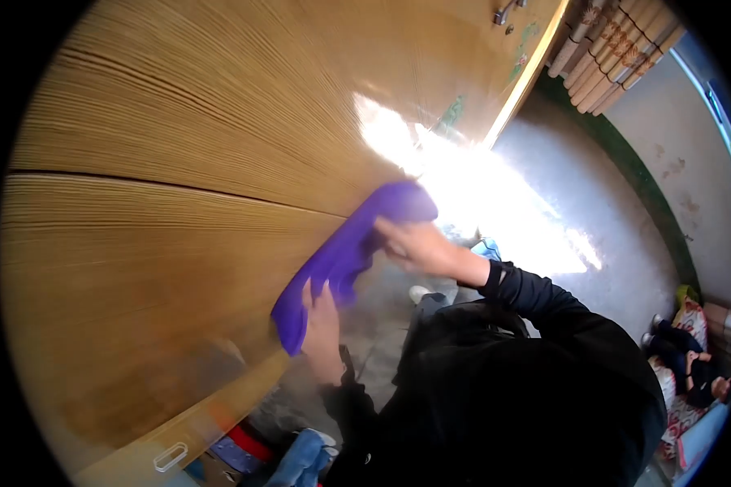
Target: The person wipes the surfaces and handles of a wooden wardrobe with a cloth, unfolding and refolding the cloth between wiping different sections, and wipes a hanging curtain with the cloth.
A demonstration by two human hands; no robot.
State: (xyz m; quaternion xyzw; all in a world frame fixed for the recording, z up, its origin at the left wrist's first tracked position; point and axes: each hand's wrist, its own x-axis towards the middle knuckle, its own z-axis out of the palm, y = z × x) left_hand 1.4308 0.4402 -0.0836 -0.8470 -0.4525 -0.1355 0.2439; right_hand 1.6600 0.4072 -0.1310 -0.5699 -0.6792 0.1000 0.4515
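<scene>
Resting the left hand on the lower end of a purple cloth, spreading two visible fingers apart over it, too hidden underneath to tell about any clamping. Touching the cloth's upper part with the right hand, blurring too much to tell closed fingers from loose ones. Handling the cloth at the edge of a wood-grain surface, near a bright patch of light on the floor.

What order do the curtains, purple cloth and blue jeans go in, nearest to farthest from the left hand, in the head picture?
1. Purple cloth: touching the left hand.
2. Blue jeans: below the hand, by the bottom edge.
3. Curtains: far off, top right.
</scene>
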